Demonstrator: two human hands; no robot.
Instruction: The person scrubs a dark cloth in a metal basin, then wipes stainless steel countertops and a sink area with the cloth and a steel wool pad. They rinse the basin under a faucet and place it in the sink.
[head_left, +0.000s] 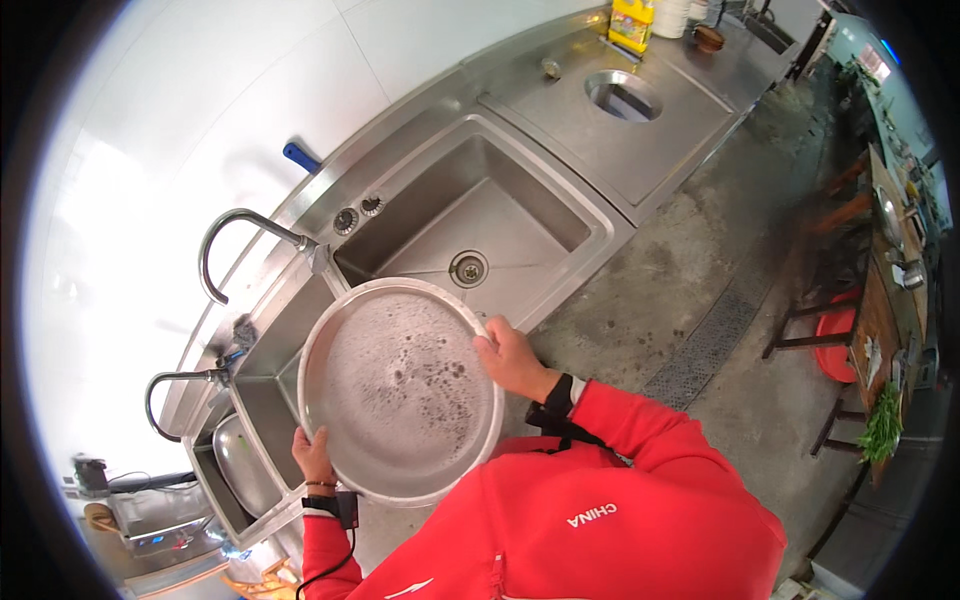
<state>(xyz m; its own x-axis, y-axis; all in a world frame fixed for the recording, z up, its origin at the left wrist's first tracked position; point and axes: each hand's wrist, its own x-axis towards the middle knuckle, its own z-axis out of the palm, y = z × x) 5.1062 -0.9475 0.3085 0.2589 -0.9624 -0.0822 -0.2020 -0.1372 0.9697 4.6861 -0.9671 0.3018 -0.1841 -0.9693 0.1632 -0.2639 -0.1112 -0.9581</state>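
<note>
A large round metal basin (319, 367) holds foamy, greyish water (405, 375) with a few dark gaps in the suds. My left hand (313, 455) grips its rim at the lower left, thumb over the edge. On the opposite side, my right hand (517, 360) holds the rim at the upper right. The basin hides part of the near corner of a stainless steel sink (517, 217), whose drain (469, 268) shows just beyond the rim. To its left, the basin also covers part of a smaller sink compartment (266, 397).
Two curved faucets (251, 215) (154, 401) rise along the wall side. Another metal bowl (244, 457) stands in the far left compartment. A blue handle (301, 157) leans by the wall. The counter has a round opening (622, 96). Wooden tables (874, 322) stand at right.
</note>
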